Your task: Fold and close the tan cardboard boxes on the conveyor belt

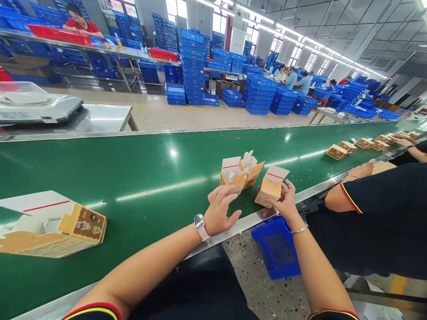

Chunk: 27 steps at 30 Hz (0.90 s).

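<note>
The right hand (287, 203) has its grip clamped on the upright box (267, 190); left of it, an open box (238, 181) adjoins the left hand (217, 214), fingers apart.

Glossy green belt (150, 164); matt printed cardboard box (268, 189).

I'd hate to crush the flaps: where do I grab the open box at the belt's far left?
Probably low on the open box, around its printed end, the left hand coming from the right: that end faces the hand, and the raised flaps stand above the walls.
</note>
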Available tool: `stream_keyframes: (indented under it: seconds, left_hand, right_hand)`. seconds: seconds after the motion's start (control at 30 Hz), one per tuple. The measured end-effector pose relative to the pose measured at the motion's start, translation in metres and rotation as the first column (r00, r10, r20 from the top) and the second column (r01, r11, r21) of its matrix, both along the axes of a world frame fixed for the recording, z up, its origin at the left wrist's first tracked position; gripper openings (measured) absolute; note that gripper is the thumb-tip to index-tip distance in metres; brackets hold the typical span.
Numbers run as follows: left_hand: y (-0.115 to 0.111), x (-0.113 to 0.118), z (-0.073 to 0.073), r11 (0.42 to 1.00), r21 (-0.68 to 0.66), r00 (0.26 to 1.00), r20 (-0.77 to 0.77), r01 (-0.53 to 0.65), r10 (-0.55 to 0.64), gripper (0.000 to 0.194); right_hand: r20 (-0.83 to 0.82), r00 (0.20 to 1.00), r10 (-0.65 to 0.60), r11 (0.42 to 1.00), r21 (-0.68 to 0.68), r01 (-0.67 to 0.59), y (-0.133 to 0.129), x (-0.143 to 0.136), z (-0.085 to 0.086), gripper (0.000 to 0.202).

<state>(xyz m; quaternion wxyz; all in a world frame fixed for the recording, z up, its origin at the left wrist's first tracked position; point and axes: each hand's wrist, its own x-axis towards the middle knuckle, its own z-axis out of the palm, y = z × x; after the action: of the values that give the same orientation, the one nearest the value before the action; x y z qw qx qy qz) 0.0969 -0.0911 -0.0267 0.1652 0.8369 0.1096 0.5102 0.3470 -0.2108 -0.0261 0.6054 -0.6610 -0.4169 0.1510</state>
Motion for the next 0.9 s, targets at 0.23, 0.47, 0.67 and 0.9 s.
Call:
stream_keyframes:
  seconds: [0.23,0.47,0.67,0.9]
  left_hand:
    - [0.008,-0.013,0.001,0.990,0.099,0.995,-0.024,-0.097,0.100,0.028]
    - [0.004,-0.023,-0.004,0.996,0.084,0.994,-0.109,-0.013,0.022,0.018]
    - [0.001,-0.023,-0.001,0.997,0.078,0.995,-0.099,0.007,0.001,0.017]
    - [-0.001,-0.022,-0.003,0.999,0.035,0.990,-0.141,0.006,-0.001,0.016]
  right_hand:
    - [0.529,0.809,0.255,0.886,-0.463,0.023,-0.008,0.035,0.051,0.069]
    - [0.592,0.589,0.551,0.518,-0.795,0.315,0.008,0.062,0.097,0.039]
    - [0.625,0.552,0.552,0.492,-0.779,0.389,0.016,0.058,0.099,0.029]
    - [0.652,0.593,0.473,0.504,-0.752,0.425,0.011,0.056,0.114,0.044]
